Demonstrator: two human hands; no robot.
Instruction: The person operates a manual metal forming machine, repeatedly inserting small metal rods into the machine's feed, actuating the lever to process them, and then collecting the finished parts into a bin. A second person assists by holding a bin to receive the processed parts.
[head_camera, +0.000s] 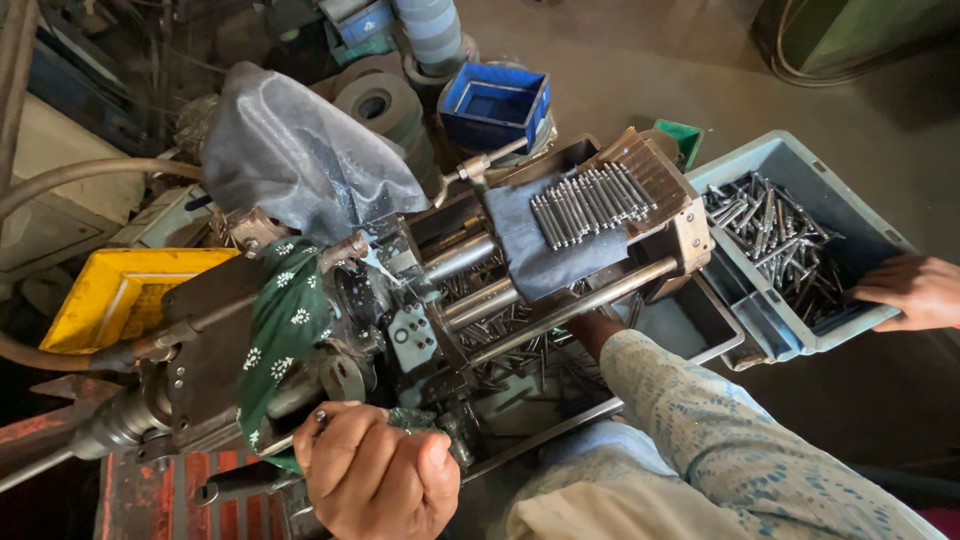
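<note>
Your left hand (375, 480), at 7 o'clock, has its fingers clenched around the machine's black handle (240, 485), apparently to work it, while your right hand (915, 290), at 3 o'clock, rests spread fingers on the grey crate (800, 165) of metal pins (775, 235), apparently steadying it.

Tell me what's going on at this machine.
A person stands over a small metalworking machine. Their left hand is closed around a part at its near side, next to a green patterned cloth. Their right arm reaches in under a steel bar, and the hand itself is hidden. A row of metal pins lies on a blue cloth on top. Another person's hand rests on a grey crate holding more pins.
</note>
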